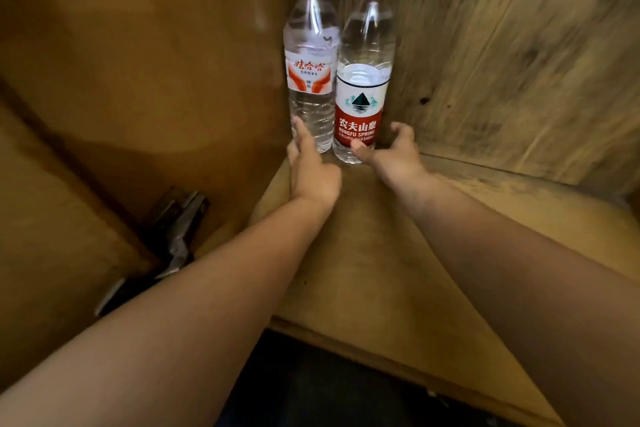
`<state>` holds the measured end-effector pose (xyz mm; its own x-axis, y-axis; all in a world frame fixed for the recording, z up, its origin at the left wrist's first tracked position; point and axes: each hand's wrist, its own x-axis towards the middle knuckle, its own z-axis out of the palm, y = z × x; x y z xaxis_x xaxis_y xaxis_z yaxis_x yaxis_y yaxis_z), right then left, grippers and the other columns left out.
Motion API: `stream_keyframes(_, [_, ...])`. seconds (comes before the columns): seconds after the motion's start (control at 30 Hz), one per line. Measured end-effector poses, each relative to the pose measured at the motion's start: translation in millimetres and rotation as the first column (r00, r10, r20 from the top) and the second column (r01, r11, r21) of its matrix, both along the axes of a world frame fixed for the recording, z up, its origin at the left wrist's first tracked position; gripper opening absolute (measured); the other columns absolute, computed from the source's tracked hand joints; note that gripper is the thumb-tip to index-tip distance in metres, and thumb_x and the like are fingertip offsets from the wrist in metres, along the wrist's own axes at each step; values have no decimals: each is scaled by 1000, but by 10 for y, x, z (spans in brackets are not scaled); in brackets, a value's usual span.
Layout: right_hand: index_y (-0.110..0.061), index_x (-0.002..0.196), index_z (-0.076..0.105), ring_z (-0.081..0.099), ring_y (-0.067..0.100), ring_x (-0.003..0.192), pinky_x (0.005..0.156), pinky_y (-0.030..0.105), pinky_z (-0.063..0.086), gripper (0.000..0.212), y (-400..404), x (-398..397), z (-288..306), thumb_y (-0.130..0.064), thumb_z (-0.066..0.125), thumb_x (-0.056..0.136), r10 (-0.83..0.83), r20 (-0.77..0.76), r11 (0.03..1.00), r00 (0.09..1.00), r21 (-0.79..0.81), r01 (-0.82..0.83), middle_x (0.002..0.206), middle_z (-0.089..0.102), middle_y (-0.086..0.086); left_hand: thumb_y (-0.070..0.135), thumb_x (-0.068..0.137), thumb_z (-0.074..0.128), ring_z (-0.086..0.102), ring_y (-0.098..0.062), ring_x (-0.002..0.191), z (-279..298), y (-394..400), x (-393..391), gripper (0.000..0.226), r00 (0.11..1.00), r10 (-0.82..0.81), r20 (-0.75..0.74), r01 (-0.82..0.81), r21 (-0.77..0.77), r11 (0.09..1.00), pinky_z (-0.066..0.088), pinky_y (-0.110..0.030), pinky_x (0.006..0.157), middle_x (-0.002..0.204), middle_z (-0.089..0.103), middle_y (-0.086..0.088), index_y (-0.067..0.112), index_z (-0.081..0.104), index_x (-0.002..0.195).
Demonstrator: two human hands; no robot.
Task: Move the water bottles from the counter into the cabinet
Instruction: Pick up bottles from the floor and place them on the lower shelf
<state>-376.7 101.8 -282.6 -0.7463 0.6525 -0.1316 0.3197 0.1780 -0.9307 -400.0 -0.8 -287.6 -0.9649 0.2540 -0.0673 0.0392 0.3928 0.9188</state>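
Two clear water bottles stand upright side by side in the back corner of the wooden cabinet shelf (363, 236). The white-capped bottle (311, 55) is on the left, the red-capped bottle (363, 80) with a red and white label on the right. My left hand (311, 170) reaches in with straight fingers, its fingertips touching the base of the white-capped bottle. My right hand (394, 152) is spread around the base of the red-capped bottle, thumb in front and fingers to its right, loosely cupped and not closed on it.
The cabinet's left side wall (156, 80) and wood-grain back panel (519, 62) close in the corner. A metal door hinge (173, 236) sits low on the left wall. The shelf's front edge (381, 354) runs below my forearms, with dark floor beneath.
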Motion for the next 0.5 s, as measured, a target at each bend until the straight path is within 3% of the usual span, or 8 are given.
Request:
stream_keyframes(0.07, [-16,139,28,46,21,119,99,31,36,69,-96,302,27,-21,68,83,-51,-40,995,998,-84,48,138,42,10,-8,83,42,26,-23,138,41,-89,200,77,998,-38,43,38,4,999,25,-34,114,152,21,-6,22,12,148])
stream_keyframes(0.13, [-15,137,31,51,15,97,90,34,44,58,-234,692,79,-12,61,87,-73,-80,974,994,-218,54,111,55,4,-8,86,43,44,-25,127,65,-201,520,62,988,-81,128,74,59,995,36,-40,107,139,43,-8,16,31,142])
stream_keyframes(0.2, [-15,129,39,55,14,80,72,31,47,42,-389,1153,175,-3,51,90,-72,-102,943,992,-332,35,91,56,-1,-9,87,44,59,-19,99,118,-363,959,49,964,-131,231,99,146,984,50,-37,89,109,58,-3,12,45,131])
stream_keyframes(0.27, [-18,116,47,58,12,71,63,23,45,31,-551,1670,290,1,45,91,-75,-119,924,990,-381,25,90,60,1,-7,88,41,58,-9,69,205,-549,1418,40,928,-207,309,156,183,971,48,-22,63,86,60,3,14,52,120])
stream_keyframes(0.37, [-18,101,55,61,4,60,58,16,47,27,-750,2521,443,4,44,90,-130,-174,928,976,-367,58,79,64,-1,-5,88,40,54,1,48,363,-796,2060,35,886,-367,283,330,173,928,41,-12,47,76,64,4,22,54,105])
stream_keyframes(0.5, [-22,90,57,60,0,55,57,15,47,32,-896,3638,613,7,43,90,-231,-243,946,942,-281,159,75,64,-1,-4,90,40,55,-2,49,620,-908,2787,36,796,-580,173,553,180,813,42,-14,49,73,67,2,26,59,96])
